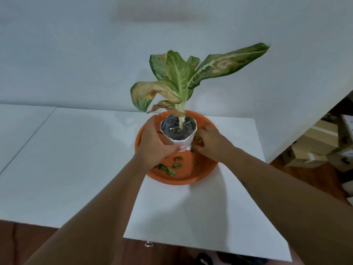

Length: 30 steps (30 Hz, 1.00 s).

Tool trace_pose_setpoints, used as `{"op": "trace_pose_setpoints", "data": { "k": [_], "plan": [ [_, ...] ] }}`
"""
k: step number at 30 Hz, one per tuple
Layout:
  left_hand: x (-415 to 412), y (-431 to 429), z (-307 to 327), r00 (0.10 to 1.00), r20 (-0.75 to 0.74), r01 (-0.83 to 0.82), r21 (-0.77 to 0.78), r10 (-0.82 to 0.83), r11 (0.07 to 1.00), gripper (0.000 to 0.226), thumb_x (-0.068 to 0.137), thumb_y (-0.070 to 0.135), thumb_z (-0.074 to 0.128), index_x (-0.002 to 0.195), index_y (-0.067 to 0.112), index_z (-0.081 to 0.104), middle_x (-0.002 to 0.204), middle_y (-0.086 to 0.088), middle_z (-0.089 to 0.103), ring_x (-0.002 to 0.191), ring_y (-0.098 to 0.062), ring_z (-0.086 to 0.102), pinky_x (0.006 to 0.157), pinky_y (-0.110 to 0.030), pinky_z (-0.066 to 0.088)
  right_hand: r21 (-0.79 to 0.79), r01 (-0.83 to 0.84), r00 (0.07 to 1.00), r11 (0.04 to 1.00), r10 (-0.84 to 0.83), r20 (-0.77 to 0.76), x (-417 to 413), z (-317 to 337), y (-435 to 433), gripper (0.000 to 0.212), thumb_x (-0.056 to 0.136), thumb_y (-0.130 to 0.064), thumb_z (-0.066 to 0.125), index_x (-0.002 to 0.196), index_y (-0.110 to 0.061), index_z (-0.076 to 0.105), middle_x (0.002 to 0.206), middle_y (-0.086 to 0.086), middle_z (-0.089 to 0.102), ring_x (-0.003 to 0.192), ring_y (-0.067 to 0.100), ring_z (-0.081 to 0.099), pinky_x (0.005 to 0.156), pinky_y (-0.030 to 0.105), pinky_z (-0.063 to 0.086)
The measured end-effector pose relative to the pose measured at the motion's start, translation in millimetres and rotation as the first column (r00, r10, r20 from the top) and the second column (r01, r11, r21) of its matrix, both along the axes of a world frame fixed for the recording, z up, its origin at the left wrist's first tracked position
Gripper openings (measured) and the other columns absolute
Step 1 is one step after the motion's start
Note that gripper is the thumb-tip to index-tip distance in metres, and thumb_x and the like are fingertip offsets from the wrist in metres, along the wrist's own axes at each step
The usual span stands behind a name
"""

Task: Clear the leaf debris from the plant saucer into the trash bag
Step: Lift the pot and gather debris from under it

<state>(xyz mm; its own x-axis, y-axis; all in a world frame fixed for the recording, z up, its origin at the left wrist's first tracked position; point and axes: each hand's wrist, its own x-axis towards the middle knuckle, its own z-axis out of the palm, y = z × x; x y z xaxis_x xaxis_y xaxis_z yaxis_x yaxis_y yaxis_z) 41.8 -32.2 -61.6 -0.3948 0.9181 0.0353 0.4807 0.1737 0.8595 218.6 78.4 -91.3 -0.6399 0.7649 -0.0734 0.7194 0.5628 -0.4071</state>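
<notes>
Both your bare forearms are reaching forward from the bottom of the view and coming closer together at the hands. Your left hand [152, 144] is curling its fingers and thumb around something, knuckles turned up. Your right hand [212, 142] is lying palm down just beside it, with the fingers bent downward.

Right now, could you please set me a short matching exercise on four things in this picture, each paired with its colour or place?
Things:
1. saucer
2. pot
3. leaf bits
4. cardboard boxes

Descriptions:
A. white, gripped by the left hand
B. on the floor at far right
C. orange, on the white table
D. green, scattered in the saucer

Pairs: 1-C, 2-A, 3-D, 4-B
</notes>
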Motion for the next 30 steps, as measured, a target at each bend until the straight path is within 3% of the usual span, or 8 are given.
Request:
{"op": "trace_pose_setpoints", "data": {
  "k": [3,5,8,12,17,21,25,30],
  "plan": [
    [2.4,18.1,-1.9,0.998,0.026,0.057,-0.012,-0.057,0.998,0.116,0.045,0.042,0.095,0.139,0.032,0.028,0.13,0.019,0.051,0.118,0.004,0.053,0.097,-0.015,0.044,0.005,-0.155,0.977,0.988,0.153,0.151,-14.8,-6.4,9.4,0.079,0.087,-0.049,0.049,0.152,-0.018,0.018,0.158,0.01,0.021,0.147,0.028,0.014,0.122,0.042,0.009],
    [1.9,23.4,-1.9,0.995,0.021,0.096,-0.036,-0.096,0.995,0.106,0.05,0.035,0.095,0.136,0.03,0.035,0.121,0.023,0.053,0.111,0.014,0.053,0.09,-0.007,0.044,-0.063,-0.118,0.968,0.991,0.129,0.214,-17.1,-10.1,9.8,0.079,0.088,-0.053,0.043,0.152,-0.02,0.011,0.16,0.006,0.015,0.148,0.027,0.011,0.121,0.045,0.014],
    [-4.0,27.8,-3.1,0.995,0.009,0.103,-0.052,-0.103,0.993,0.089,0.056,0.028,0.093,0.13,0.03,0.044,0.117,0.022,0.059,0.103,0.018,0.056,0.084,-0.005,0.044,-0.066,-0.153,0.944,0.986,0.165,0.285,-9.9,-3.6,1.4,0.065,0.091,-0.046,0.045,0.147,-0.018,0.029,0.151,0.007,0.032,0.139,0.03,0.03,0.113,0.046,0.031],
    [-25.6,26.6,14.6,0.997,0.058,0.05,-0.083,-0.046,0.995,0.121,0.052,0.042,0.091,0.15,0.021,0.025,0.139,0.009,0.053,0.121,-0.005,0.057,0.106,-0.031,0.046,-0.059,-0.205,0.954,0.977,0.213,0.213,-6.8,12.3,-6.5,0.036,0.09,-0.036,0.05,0.119,-0.016,0.058,0.122,0.008,0.052,0.114,0.027,0.052,0.092,0.037,0.046],
    [-61.1,29.9,43.2,0.999,0.025,0.034,-0.076,-0.032,0.997,0.119,0.059,0.036,0.092,0.152,0.02,0.019,0.143,0.007,0.046,0.124,-0.012,0.053,0.103,-0.029,0.045,0.088,-0.166,0.978,0.982,0.153,0.142,-36.4,11.7,20.3,0.057,0.091,-0.037,0.048,0.145,-0.027,0.033,0.153,0.003,0.031,0.142,0.026,0.025,0.115,0.046,0.028],
    [-81.2,32.4,44.8,0.999,0.003,0.047,-0.073,-0.047,0.996,0.116,0.06,0.034,0.092,0.152,0.021,0.021,0.138,0.009,0.047,0.119,-0.01,0.054,0.101,-0.027,0.044,0.016,-0.225,0.948,0.974,0.215,0.235,-64.6,-0.8,33.7,0.059,0.095,-0.045,0.039,0.15,-0.032,0.02,0.161,-0.004,0.013,0.149,0.024,0.006,0.12,0.046,0.014],
    [-89.5,33.1,44.1,0.998,0.012,0.066,-0.079,-0.066,0.995,0.116,0.06,0.036,0.091,0.152,0.022,0.022,0.137,0.01,0.046,0.119,-0.009,0.053,0.1,-0.026,0.044,0.016,-0.225,0.931,0.974,0.21,0.297,-47.3,-3.0,18.3,0.063,0.095,-0.051,0.034,0.15,-0.025,0.021,0.16,-0.002,0.018,0.147,0.023,0.014,0.117,0.045,0.025],
    [-91.9,32.6,43.5,0.995,0.068,0.078,-0.07,-0.073,0.995,0.112,0.062,0.036,0.09,0.151,0.022,0.024,0.135,0.011,0.048,0.119,-0.007,0.054,0.096,-0.022,0.045,0.032,-0.293,0.937,0.956,0.281,0.209,-21.9,8.5,-18.8,0.048,0.093,-0.046,0.041,0.136,-0.025,0.049,0.147,-0.003,0.04,0.132,0.02,0.04,0.106,0.037,0.039]
  ]
}}
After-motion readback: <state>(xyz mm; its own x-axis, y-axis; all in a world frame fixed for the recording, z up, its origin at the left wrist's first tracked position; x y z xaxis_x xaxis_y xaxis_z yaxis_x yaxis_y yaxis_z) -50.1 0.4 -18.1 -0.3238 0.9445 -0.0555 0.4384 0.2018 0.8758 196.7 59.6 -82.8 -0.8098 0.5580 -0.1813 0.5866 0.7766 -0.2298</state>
